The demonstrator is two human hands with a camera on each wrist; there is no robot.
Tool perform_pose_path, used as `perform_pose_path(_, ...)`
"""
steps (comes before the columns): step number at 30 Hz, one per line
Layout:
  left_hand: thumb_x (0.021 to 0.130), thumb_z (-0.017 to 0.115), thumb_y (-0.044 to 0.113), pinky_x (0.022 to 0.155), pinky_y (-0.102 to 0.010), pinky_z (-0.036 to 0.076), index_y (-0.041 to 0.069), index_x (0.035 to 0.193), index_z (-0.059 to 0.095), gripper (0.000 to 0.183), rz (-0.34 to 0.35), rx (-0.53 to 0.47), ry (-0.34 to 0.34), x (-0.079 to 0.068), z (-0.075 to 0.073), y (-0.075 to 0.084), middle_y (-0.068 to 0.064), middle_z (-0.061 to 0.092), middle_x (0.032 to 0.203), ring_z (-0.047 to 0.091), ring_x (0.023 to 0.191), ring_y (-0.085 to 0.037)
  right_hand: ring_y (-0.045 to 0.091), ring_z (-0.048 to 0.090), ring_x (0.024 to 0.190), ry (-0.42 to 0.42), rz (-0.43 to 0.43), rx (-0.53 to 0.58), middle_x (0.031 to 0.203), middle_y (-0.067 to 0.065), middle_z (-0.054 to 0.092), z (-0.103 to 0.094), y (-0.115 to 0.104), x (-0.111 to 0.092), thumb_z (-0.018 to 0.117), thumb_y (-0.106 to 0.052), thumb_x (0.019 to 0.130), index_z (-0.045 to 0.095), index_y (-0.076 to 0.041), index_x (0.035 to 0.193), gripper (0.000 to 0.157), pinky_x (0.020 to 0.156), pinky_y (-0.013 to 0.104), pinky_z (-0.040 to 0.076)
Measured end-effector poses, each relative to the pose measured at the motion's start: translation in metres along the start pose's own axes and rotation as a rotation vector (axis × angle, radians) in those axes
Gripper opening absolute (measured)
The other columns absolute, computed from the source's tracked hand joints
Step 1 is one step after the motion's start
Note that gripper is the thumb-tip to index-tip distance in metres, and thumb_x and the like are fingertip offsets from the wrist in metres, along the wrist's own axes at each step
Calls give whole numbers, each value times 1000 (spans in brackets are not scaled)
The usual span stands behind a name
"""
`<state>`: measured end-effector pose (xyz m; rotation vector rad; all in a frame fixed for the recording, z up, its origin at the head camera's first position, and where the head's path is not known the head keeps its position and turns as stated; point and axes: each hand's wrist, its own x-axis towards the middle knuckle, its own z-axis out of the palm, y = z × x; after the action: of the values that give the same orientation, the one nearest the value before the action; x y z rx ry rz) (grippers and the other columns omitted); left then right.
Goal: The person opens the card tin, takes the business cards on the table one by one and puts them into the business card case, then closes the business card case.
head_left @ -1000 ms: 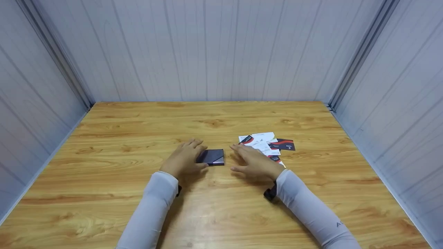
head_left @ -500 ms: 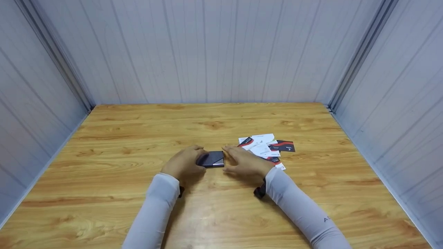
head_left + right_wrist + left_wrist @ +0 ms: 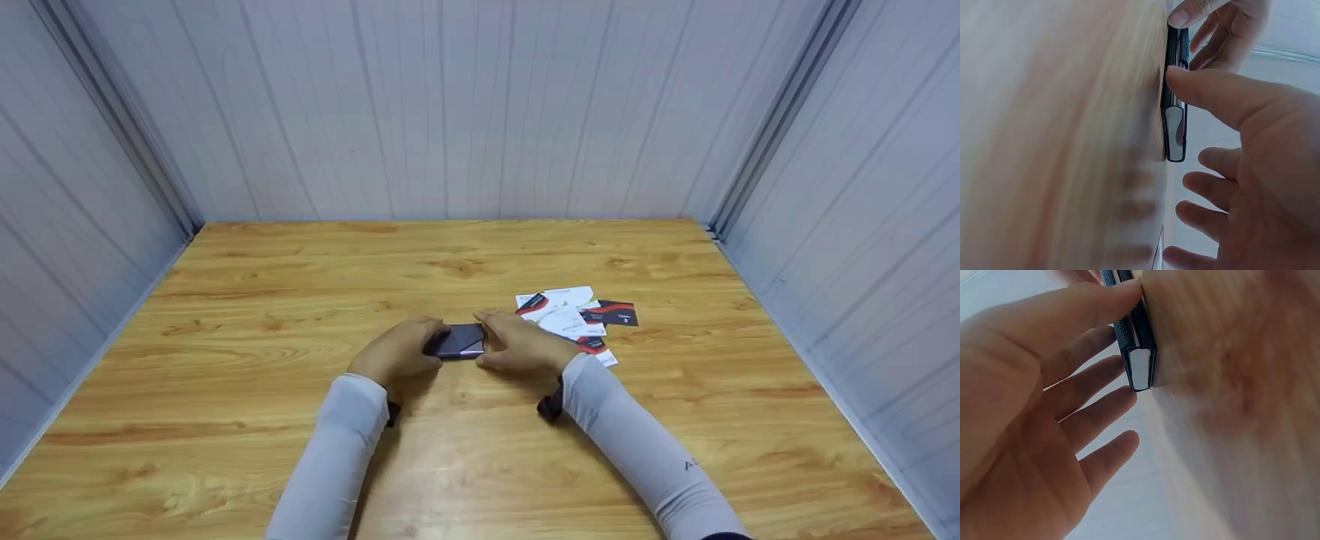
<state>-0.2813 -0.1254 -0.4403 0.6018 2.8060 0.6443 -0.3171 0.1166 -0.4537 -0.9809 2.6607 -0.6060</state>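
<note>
A dark card case point(image 3: 459, 342) with a metallic corner lies flat on the wooden table, between both hands. My left hand point(image 3: 399, 348) pinches its left end, thumb on the near edge and fingertips on the far side. In the left wrist view the case point(image 3: 1140, 371) shows its pale end, and the little finger sticks out free. At the right end hovers my right hand point(image 3: 525, 343), thumb right at the near edge. Its fingers point(image 3: 1207, 188) are spread and fairly straight in the right wrist view, beside the case point(image 3: 1175, 135).
Several white, black and red business cards point(image 3: 566, 321) lie in a loose overlapping pile just right of the right hand. The wooden table point(image 3: 300, 277) is bordered by pale panel walls point(image 3: 480, 112) at the back and on both sides.
My right hand has moved left from beside the cards to the right end of the case. The left hand's fingers have drawn in around the left end.
</note>
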Motion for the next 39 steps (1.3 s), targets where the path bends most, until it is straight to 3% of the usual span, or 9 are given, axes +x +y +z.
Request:
perform_pose_path(5,93,75,13,112,-45,37,9,143,56,53,15,14,14,-1,2,1,-13,53,144,47,134,-30,30,30,146,16,-52,-23,156,19,36,1,3,3,66,-31,98,33,-1,155,72,119,38,23)
perform_pose_path(15,94,74,14,111,-46,37,8,142,57,52,43,22,19,1,0,-1,-14,54,143,48,134,-31,28,41,138,2,-49,-17,149,15,47,0,0,4,63,-29,100,41,-5,152,61,114,41,32)
perform_pose_path(39,95,72,13,109,-45,40,7,142,56,51,82,30,10,1,-1,-4,-15,57,140,51,131,-31,28,39,140,-14,-37,-25,149,17,45,1,0,4,62,-30,101,40,-5,153,61,116,40,30)
